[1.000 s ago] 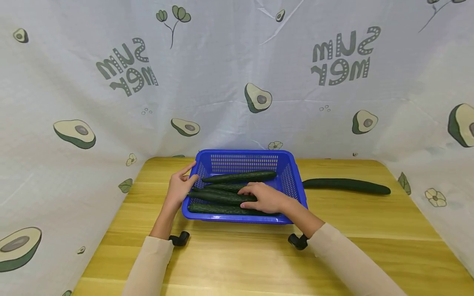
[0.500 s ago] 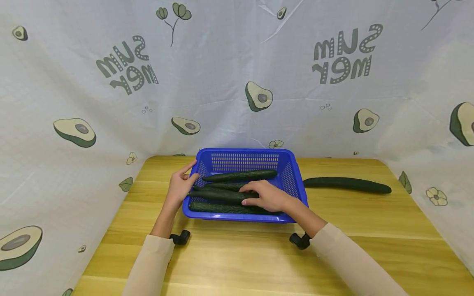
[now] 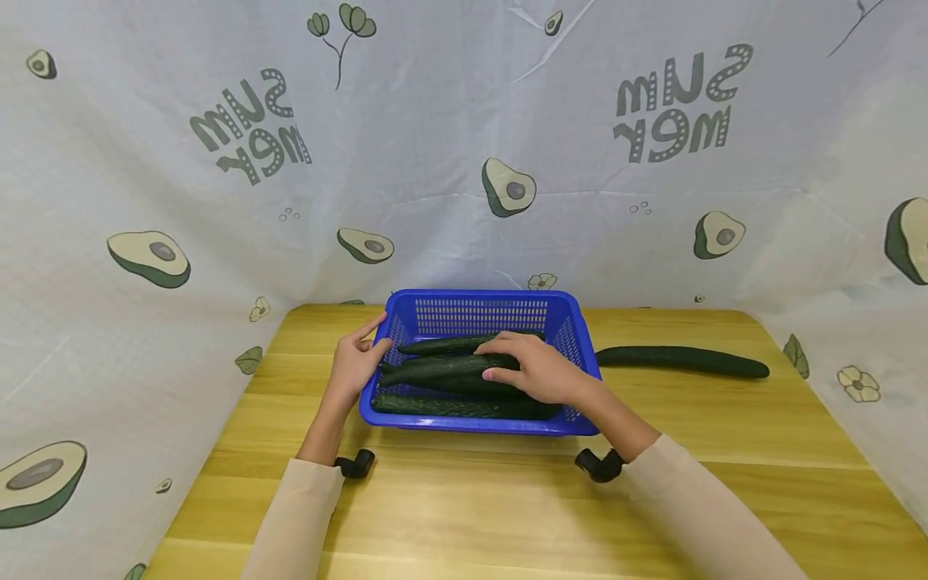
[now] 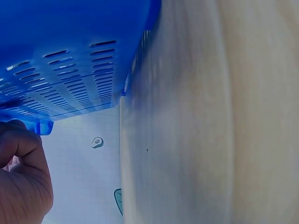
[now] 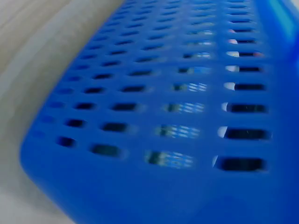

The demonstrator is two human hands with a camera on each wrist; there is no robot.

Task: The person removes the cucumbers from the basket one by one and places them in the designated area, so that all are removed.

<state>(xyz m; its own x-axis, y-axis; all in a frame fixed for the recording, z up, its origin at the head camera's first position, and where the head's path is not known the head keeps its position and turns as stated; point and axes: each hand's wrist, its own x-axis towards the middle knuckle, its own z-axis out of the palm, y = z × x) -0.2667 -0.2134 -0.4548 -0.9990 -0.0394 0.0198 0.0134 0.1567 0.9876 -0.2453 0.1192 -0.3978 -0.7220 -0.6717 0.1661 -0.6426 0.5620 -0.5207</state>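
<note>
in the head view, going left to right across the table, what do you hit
left hand gripping the basket's left rim → blue basket → right hand gripping a cucumber in the basket → lone cucumber lying on the wooden table

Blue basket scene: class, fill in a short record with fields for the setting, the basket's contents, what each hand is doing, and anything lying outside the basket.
Setting: wooden table, avocado-print cloth backdrop
Container: blue basket, slotted walls, standing on the table
Contents: several dark green cucumbers lying lengthwise; exact count unclear
Left hand: holds the basket's left rim
Right hand: grips one cucumber inside the basket, its left end slightly raised
Outside: one long cucumber on the table, right of the basket, apart from it
</note>
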